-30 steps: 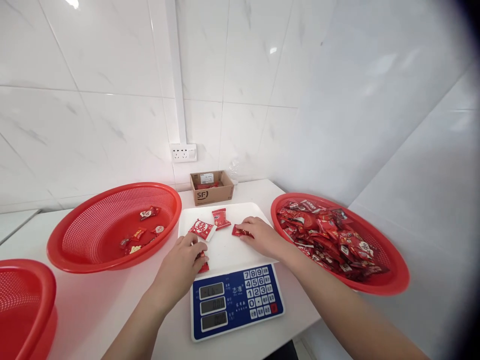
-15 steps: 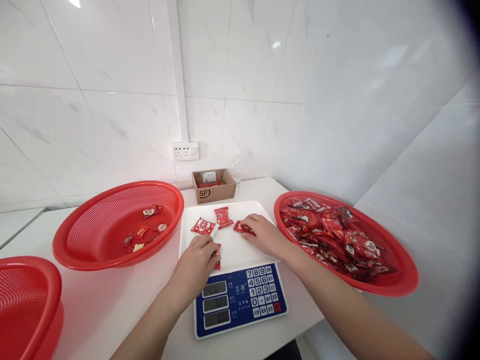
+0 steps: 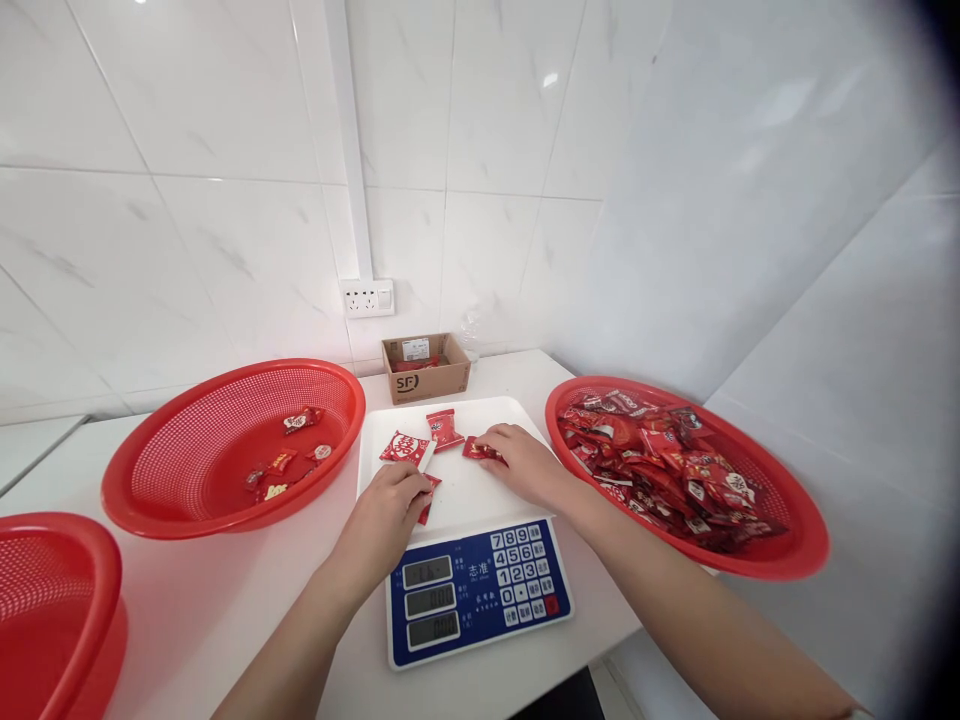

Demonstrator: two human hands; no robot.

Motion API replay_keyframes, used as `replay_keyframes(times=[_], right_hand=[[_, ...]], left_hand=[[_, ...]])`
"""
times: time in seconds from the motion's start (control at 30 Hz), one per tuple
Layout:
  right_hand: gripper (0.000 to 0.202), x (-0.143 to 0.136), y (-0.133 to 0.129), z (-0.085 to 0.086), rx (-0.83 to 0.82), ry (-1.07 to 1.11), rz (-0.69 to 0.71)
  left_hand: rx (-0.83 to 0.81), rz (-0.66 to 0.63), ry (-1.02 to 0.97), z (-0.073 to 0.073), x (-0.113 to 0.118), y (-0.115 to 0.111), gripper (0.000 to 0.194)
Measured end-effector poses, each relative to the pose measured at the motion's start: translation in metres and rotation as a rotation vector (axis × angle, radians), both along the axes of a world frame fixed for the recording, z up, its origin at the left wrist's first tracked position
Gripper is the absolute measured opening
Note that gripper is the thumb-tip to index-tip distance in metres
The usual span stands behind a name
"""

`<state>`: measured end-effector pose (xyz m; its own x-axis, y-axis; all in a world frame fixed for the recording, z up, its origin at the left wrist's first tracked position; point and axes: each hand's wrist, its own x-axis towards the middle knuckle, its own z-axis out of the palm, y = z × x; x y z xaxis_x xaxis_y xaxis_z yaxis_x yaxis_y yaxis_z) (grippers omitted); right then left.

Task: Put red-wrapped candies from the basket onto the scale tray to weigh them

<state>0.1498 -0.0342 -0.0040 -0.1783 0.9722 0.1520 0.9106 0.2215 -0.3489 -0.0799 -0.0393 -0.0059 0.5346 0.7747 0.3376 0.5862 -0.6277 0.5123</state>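
A white scale tray [image 3: 480, 495] carries several small red snack packets. My left hand [image 3: 384, 512] is closed at the tray's left side, its fingers on a red packet [image 3: 430, 497] that is partly hidden under them. Just beyond that hand lies a red packet with white lettering [image 3: 405, 447], a white strip at its right edge. Another red packet [image 3: 445, 429] rests flat at the back of the tray. My right hand [image 3: 519, 464] pinches one more red packet [image 3: 474, 449] on the right half, partly covered by its fingers.
On the right stands a red basket [image 3: 806, 545] heaped with red packets. A red basket [image 3: 157, 515] on the left holds several; part of another red basket [image 3: 105, 600] shows nearer. Behind the scale sits a cardboard box [image 3: 442, 383]. The blue keypad panel [image 3: 480, 595] faces me.
My left hand has shifted slightly up the tray, and the packet under its fingers is now turned at a slant. The right hand stays on its packet. The view has tilted slightly.
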Motion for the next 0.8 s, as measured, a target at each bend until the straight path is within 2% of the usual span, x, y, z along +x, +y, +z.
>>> replay_keyframes(times=[0.47, 0.8], right_hand=[[0.025, -0.0023, 0.0047, -0.0053, 0.051, -0.017, -0.030], [0.025, -0.0043, 0.0046, -0.0035, 0.053, -0.033, -0.035]], left_hand=[[0.006, 0.003, 0.014, 0.0012, -0.0029, 0.0007, 0.023], [0.005, -0.041, 0.014, -0.0008, -0.0033, 0.0017, 0.013]])
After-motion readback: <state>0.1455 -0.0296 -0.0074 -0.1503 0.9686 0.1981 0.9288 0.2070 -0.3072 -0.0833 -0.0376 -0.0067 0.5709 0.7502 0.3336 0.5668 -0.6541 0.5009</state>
